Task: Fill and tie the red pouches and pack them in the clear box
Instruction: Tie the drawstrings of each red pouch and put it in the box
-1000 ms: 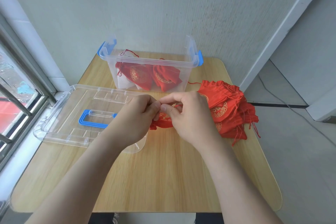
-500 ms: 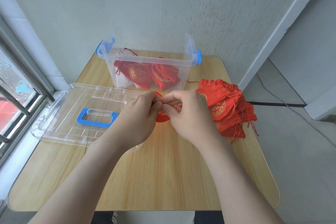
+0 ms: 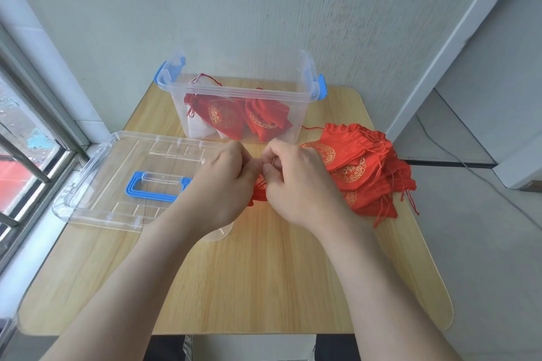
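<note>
Less of the small red fabric pouch (image 3: 259, 192) shows than a second ago, with both hands closed in over it. Fingers (image 3: 252, 164) of the left hand (image 3: 225, 182) and of the right hand (image 3: 296, 182) are curled, tips meeting, pinching the pouch's top. Its cord is hidden. Just behind, the clear plastic box with blue latches (image 3: 311, 91) holds two filled pouches (image 3: 225, 117). A pile of flat red pouches (image 3: 352, 161) lies to the right on the wooden table (image 3: 264, 272).

The piled pouches (image 3: 352, 167) at the counter's (image 3: 264, 287) right edge are showing red with gold circular motifs, and the two boxed pouches (image 3: 225, 120) are matching. The held pouch (image 3: 259, 192) is showing red. The clear box (image 3: 240, 91) is carrying blue latches (image 3: 322, 86); the clear lid (image 3: 117, 161) is carrying a blue handle (image 3: 155, 188). The counter is showing pale woodgrain.
</note>
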Available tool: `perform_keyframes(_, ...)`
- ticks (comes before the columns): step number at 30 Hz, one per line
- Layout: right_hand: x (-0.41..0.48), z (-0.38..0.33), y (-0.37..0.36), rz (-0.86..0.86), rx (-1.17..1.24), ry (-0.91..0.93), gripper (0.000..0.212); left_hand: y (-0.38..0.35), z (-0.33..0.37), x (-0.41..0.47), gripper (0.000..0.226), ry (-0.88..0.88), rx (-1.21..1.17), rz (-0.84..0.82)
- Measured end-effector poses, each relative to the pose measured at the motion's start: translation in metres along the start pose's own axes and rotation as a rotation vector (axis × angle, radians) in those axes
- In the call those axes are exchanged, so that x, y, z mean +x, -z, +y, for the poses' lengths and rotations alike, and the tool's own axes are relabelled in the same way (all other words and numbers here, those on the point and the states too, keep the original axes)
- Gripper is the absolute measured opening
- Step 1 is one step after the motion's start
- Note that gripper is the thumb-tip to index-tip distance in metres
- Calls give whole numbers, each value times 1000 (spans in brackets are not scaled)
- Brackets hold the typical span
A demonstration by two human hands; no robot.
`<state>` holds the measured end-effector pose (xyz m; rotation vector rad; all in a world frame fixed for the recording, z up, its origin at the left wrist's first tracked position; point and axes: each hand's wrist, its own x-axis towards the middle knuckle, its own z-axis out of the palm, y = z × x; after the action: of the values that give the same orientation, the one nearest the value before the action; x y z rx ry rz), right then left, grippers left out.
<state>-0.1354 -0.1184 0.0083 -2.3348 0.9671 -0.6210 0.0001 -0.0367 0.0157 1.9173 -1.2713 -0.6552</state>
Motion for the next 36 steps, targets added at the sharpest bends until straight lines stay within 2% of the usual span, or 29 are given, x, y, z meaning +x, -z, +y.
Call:
perform_keyframes(3,1,-2,-1,41,51,-54,10,1,1,2,19,-31,-24,57)
perform_keyframes(10,1,-1,3,41,91,-159,12,7,-3,2,20,-143,12,21)
perform_keyframes(18,3,-2,2,-5,92,-187,12,10,-1,-1,28,-76,27,45)
perform_keyframes(24,2,-7,13,-21,427,-245,11,12,2,-4,27,-57,66,-83)
perform_keyframes(28,2,-7,12,58,498,-332,14,12,6,-7,24,-65,96,-170)
perform_keyframes(32,3,-7,11,64,524,-404,15,12,15,-12,23,-44,60,-263)
perform_keyframes(36,5,-8,15,72,657,-521,13,12,19,-12,23,14,-44,-256)
